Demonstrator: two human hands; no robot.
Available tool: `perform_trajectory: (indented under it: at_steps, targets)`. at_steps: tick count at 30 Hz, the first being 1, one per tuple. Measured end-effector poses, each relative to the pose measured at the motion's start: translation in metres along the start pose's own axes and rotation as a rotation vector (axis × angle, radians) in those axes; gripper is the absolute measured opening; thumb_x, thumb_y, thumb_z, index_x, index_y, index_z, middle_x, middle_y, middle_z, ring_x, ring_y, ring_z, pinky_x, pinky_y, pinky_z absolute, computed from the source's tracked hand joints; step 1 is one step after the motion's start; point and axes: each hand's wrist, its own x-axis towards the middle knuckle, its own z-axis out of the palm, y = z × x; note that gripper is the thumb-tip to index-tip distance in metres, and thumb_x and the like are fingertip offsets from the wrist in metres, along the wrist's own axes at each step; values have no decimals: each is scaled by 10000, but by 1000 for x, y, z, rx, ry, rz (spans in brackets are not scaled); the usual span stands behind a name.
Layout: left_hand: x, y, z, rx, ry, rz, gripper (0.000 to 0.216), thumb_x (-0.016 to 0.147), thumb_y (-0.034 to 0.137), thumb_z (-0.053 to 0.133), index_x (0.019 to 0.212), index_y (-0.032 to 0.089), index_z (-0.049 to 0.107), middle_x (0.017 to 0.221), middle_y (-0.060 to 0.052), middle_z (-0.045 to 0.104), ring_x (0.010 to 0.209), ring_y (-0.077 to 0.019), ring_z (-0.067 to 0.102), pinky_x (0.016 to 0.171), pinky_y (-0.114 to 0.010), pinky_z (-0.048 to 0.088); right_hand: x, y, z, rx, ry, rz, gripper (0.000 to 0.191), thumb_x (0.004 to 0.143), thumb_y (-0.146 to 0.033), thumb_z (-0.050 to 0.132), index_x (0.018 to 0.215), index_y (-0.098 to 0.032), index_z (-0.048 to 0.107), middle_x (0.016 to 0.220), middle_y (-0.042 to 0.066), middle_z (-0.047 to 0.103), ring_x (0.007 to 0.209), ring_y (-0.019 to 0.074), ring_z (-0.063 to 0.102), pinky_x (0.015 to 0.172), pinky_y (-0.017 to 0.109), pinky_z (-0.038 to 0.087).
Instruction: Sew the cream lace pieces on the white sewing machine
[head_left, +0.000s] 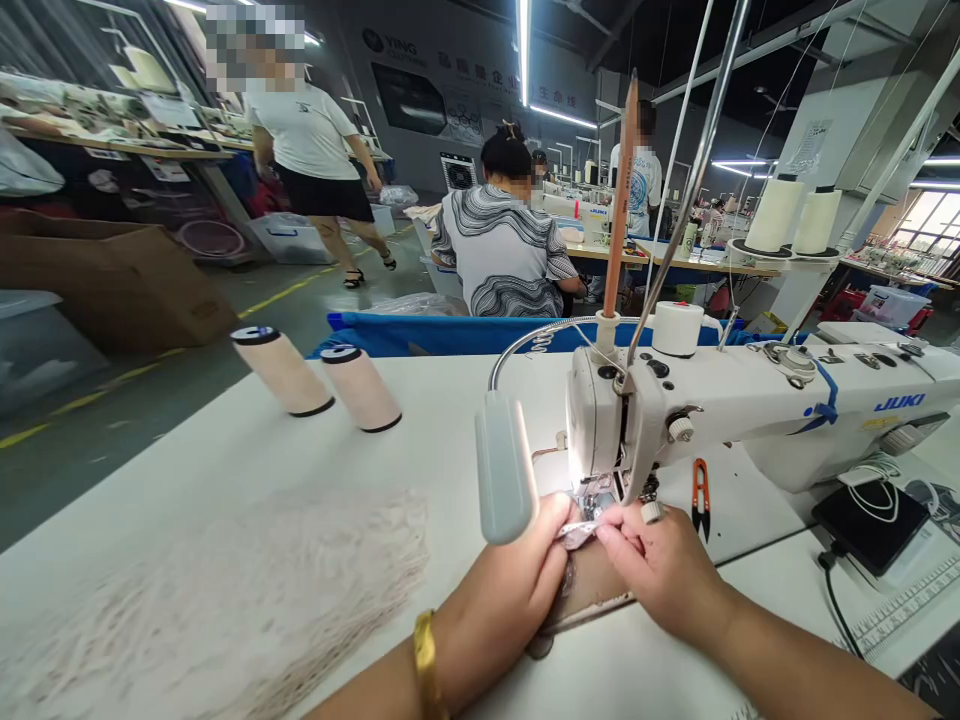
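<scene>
A white sewing machine (750, 400) stands on the table, its small lamp (504, 470) lighting the needle area. Right at the presser foot, a small piece of pale lace fabric (577, 535) is pinched between both hands. My left hand (525, 565), below a gold bracelet (425, 660) on the wrist, grips the fabric's left side with thumb and fingers together. My right hand (660, 565) pinches its right side between thumb and forefinger. The needle tip is hard to make out. On the left of the tabletop lies a spread of pale lace (315, 580).
Two thread cones (283, 372) stand at the table's back left. Orange-handled thread snips (700, 498) lie right of the needle area. A black device (870, 515) with cables sits farther right. Behind the table, one person (502, 235) sits and another (315, 150) walks.
</scene>
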Motion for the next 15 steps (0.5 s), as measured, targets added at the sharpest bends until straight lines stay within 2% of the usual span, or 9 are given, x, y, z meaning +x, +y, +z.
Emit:
perform_trajectory:
  at_steps: [4, 7, 9, 12, 15]
  targets:
    - [9, 1, -3, -22, -46, 4, 104, 815, 194, 424, 772, 245, 502, 795, -10, 596, 725, -203, 587, 678, -327, 513, 3, -2, 2, 157, 9, 164, 242, 948, -322, 515, 725, -239, 559, 676, -19, 587, 678, 172, 564, 667, 282, 445]
    - [12, 3, -3, -40, -69, -18, 152, 842, 234, 449, 713, 231, 531, 800, -21, 600, 756, -209, 604, 684, -327, 512, 4, -2, 4, 224, 7, 219, 284, 925, -346, 530, 667, -240, 479, 672, -20, 558, 689, 173, 550, 698, 289, 457]
    - [14, 5, -3, -57, -75, -33, 214, 894, 283, 472, 730, 222, 595, 824, -28, 621, 784, -210, 625, 702, -324, 523, 5, -2, 5, 238, 6, 218, 301, 923, -345, 523, 650, -241, 448, 668, -20, 556, 686, 173, 551, 702, 292, 463]
    - [15, 5, -4, -67, -69, -31, 305, 957, 357, 489, 738, 214, 647, 830, -29, 635, 784, -201, 637, 700, -312, 527, 5, -3, 3, 215, 3, 182, 258, 925, -310, 517, 678, -239, 509, 687, -13, 604, 695, 174, 582, 688, 285, 461]
    - [11, 2, -4, -60, -60, 11, 379, 995, 357, 464, 698, 210, 646, 812, -31, 631, 765, -190, 629, 701, -310, 519, 2, 0, -1, 71, -10, 56, 210, 941, -260, 509, 748, -233, 587, 647, -20, 608, 640, 162, 572, 631, 271, 422]
